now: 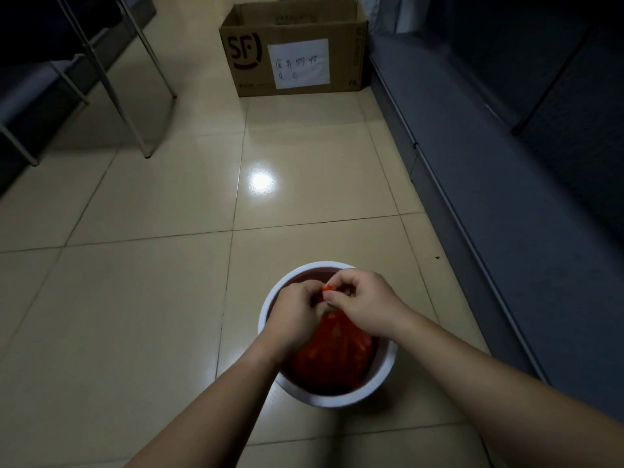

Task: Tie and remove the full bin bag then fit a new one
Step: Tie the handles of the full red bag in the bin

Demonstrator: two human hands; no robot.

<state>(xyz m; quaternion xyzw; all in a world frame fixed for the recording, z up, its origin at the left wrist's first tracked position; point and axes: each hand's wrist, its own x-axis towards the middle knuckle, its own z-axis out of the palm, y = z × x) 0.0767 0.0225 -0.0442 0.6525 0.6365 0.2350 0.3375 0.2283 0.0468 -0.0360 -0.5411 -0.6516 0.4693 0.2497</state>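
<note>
The bin (324,398) stood on the floor (135,282), near. The bag (332,352) sat in it. A box (293,49) stood far behind. A chair (101,62) was far left.

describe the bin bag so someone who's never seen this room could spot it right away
On the pale tiled floor, nearest the camera, stands a round white bin. Inside it sits the red bin bag, its top gathered between the left hand and right hand. It is the only red thing here; the cardboard box farther off is brown.

Glossy beige tile floor (152,197), cardboard box (293,49) beyond.
</note>
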